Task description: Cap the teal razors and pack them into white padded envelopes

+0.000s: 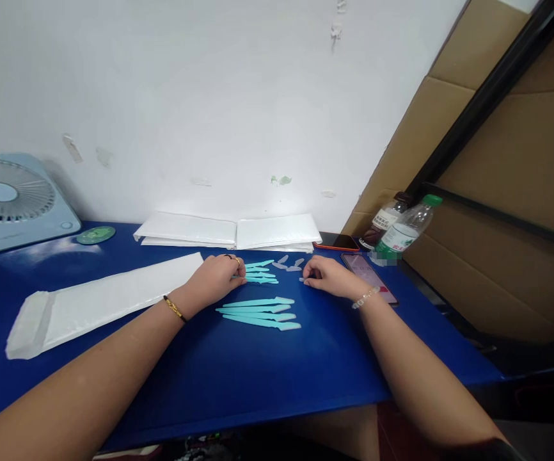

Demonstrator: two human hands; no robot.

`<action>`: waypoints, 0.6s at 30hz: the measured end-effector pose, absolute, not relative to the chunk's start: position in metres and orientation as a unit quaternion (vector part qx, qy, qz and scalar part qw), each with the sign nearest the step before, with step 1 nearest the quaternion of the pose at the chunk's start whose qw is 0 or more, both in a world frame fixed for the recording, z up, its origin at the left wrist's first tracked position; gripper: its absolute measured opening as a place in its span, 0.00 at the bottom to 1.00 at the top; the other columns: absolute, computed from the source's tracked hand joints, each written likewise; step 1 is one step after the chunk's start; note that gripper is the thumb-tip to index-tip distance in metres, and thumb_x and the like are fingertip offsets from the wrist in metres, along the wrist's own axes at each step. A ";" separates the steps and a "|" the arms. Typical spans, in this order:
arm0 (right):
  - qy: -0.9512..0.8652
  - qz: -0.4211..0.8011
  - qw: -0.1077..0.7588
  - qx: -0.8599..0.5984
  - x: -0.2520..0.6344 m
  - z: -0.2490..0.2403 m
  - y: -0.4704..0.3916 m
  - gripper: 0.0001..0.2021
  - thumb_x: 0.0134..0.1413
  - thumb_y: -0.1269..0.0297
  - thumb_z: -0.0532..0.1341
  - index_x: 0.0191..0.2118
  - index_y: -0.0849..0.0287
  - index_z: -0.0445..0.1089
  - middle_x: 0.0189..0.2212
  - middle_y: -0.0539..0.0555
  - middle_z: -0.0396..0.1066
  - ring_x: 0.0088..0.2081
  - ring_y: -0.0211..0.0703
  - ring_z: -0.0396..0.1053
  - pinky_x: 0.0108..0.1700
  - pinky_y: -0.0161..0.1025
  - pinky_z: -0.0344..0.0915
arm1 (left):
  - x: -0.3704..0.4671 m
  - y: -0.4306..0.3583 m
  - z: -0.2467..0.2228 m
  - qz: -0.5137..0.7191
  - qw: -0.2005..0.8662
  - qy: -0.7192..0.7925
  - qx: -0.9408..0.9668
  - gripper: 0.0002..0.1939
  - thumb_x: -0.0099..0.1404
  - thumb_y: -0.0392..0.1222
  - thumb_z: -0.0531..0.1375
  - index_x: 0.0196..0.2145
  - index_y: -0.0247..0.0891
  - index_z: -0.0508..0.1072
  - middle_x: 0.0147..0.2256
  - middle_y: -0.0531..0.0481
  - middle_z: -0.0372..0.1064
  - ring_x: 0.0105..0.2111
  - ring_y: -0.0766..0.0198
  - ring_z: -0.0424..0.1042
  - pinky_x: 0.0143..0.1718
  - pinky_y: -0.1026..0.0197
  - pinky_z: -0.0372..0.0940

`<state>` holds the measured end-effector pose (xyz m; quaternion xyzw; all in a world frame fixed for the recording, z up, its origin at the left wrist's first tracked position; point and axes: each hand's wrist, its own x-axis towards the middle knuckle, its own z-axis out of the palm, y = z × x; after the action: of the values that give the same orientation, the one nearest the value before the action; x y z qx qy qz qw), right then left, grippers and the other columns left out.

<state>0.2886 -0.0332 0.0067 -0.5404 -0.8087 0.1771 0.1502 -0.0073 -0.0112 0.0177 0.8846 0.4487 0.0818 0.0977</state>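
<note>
My left hand (215, 276) has its fingers closed on the handle ends of several turquoise eyebrow razors (261, 275) fanned out on the table. My right hand (329, 275) pinches a small clear blade cap (302, 279), only partly visible beneath the fingertips. Between both hands, a bit farther back, lie several translucent blade caps (294, 266). Nearer to me, a second fan of turquoise razors (260, 309) rests flat with the blade ends pointing right.
Behind the hands, white packets (277, 232) lean near the wall. A long white padded envelope (114, 301) lies left, beyond it a fan (18, 198) and a green disc (96, 235). Phones (370, 276) and bottles (404, 230) stand right on the blue table (258, 371).
</note>
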 end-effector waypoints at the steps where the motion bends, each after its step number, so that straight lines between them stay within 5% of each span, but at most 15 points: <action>1: -0.803 0.188 0.150 -0.546 0.288 0.007 -0.034 0.03 0.49 0.67 0.62 0.31 0.60 0.69 0.31 0.52 0.69 0.30 0.38 0.65 0.33 0.34 0.60 | -0.007 -0.012 0.019 0.085 0.110 0.451 0.882 0.08 0.61 0.44 0.55 0.31 0.39 0.70 0.33 0.50 0.72 0.32 0.60 0.69 0.31 0.62 0.56; 6: -0.780 0.248 0.173 -0.548 0.282 0.011 -0.039 0.01 0.50 0.69 0.60 0.31 0.59 0.67 0.28 0.51 0.71 0.29 0.38 0.67 0.32 0.35 0.61 | -0.007 -0.016 0.022 0.113 0.184 0.457 0.863 0.10 0.61 0.47 0.53 0.31 0.40 0.69 0.30 0.51 0.71 0.30 0.62 0.69 0.29 0.62 0.57; 18: -0.713 0.342 0.419 -0.446 0.270 0.008 -0.039 0.09 0.45 0.59 0.66 0.32 0.59 0.76 0.35 0.56 0.74 0.36 0.42 0.72 0.39 0.41 0.69 | -0.010 -0.014 0.018 0.152 0.260 0.448 0.842 0.11 0.61 0.49 0.53 0.32 0.39 0.68 0.29 0.51 0.70 0.29 0.64 0.67 0.29 0.63 0.57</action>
<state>0.2702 -0.0390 0.0075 -0.4456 -0.7133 0.3424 0.4188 -0.0102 -0.0142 0.0180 0.8417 0.4478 0.1524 0.2603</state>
